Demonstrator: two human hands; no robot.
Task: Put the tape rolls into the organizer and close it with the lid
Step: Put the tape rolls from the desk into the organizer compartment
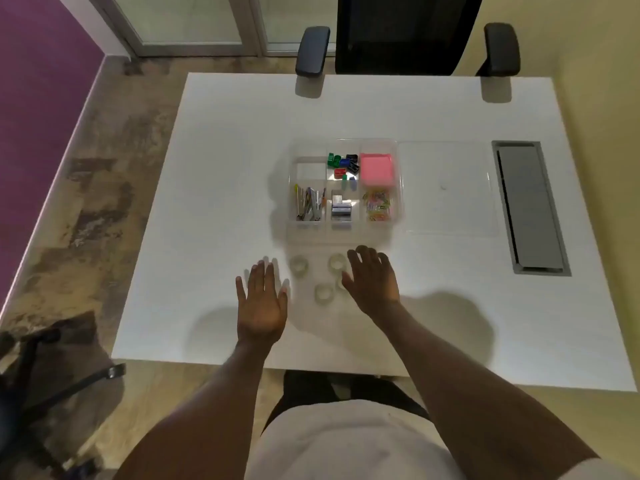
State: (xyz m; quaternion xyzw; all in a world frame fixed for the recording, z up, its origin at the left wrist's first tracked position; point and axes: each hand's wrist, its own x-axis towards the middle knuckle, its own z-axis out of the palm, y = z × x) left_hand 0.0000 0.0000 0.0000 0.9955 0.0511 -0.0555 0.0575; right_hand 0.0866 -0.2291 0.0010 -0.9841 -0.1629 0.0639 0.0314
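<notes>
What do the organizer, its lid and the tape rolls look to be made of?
Organizer: likely clear hard plastic; the contents and table show through its walls.
Lid: seemingly the same clear plastic, glossy, with edges barely visible against the table.
Tape rolls: probably transparent adhesive tape, being pale see-through rings. Their cores are too blurred to judge.

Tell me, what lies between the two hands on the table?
In the head view, clear tape rolls lie between the left hand and right hand; one roll is partly hidden by the right hand.
</notes>
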